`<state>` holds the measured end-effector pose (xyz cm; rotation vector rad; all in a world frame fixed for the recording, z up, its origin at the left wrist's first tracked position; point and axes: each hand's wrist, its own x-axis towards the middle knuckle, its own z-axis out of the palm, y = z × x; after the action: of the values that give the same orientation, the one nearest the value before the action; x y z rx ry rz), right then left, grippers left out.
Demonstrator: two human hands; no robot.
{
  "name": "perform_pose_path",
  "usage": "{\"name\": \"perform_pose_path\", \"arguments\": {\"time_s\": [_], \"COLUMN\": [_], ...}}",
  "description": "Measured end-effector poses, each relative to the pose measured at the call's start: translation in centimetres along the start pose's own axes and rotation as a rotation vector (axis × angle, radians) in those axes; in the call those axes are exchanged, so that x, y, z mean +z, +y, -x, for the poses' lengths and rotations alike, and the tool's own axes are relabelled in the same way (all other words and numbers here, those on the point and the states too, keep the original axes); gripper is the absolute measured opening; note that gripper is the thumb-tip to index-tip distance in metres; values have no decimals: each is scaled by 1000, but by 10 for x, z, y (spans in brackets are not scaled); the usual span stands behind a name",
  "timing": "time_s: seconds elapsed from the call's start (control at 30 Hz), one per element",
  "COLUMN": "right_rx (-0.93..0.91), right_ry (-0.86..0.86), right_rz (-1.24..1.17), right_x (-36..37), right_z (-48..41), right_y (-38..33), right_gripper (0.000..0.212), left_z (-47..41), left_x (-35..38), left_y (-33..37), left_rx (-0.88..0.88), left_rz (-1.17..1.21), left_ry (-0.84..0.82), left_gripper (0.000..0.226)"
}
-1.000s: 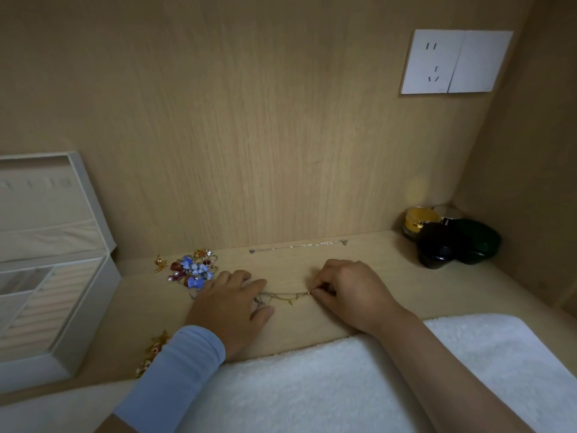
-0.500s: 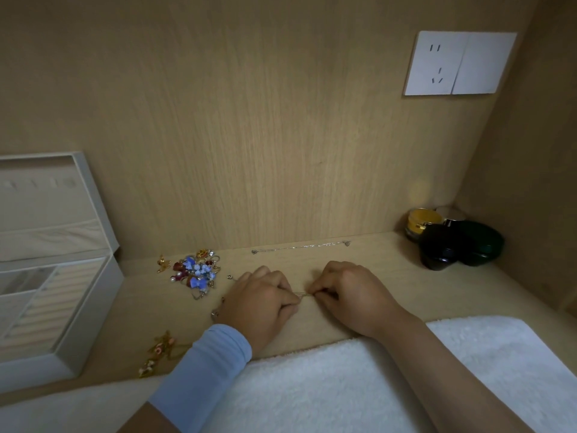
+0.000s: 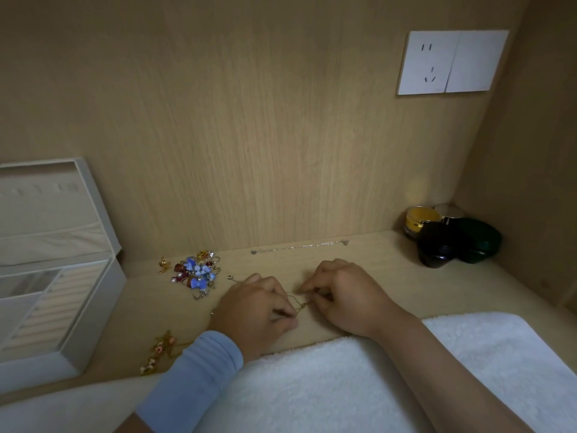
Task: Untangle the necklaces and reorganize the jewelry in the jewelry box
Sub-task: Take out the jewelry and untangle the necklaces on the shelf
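Right now your desk (image 3: 390, 276) carries all the work, with the open jewelry box (image 3: 103, 295) standing well off to your left and the white towel (image 3: 343, 385) lying along the near edge under your forearms. Your left hand (image 3: 253, 310) and right hand (image 3: 346, 295) rest knuckles-up in the middle of the desk, close together but not touching. The relation that matters is the short gap between them. The gold chain (image 3: 301, 303) lies exactly there, its long axis running left to right across the desk from one hand to the other, so neither hand is nearer. Each has an end. Your left fingers (image 3: 288, 318) are curled and pinched on the chain's near-left part, while your right thumb and forefinger are pinched on its right part, and a small slack loop sags between the two grips. A thin tail seems to trail out behind your left hand toward the heap of coloured charms (image 3: 196, 273). I judge that the next pull should go outward along that left-right line, gently. The silver necklace (image 3: 299, 246) already lies straight along the back wall, well apart from your fingers.
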<state>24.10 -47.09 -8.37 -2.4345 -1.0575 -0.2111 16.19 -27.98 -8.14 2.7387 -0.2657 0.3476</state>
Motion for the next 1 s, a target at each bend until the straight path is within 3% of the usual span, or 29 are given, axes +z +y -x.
{"name": "perform_pose_path", "arguments": {"time_s": [0.07, 0.27, 0.8, 1.0], "right_rx": [-17, -37, 60, 45], "right_ry": [-38, -105, -46, -57], "right_rz": [-60, -60, 212, 267], "right_x": [1, 3, -7, -12], "right_z": [1, 0, -2, -2], "right_y": [-2, -4, 7, 6], "right_gripper": [22, 24, 16, 16], "left_z": [-1, 4, 37, 21], "left_x": [2, 8, -32, -37], "left_y": [4, 9, -32, -27], "left_rx": [-14, 14, 16, -7], "left_rz": [-37, -216, -102, -97], "left_ry": [4, 43, -212, -142], "left_gripper": [13, 18, 17, 29]}}
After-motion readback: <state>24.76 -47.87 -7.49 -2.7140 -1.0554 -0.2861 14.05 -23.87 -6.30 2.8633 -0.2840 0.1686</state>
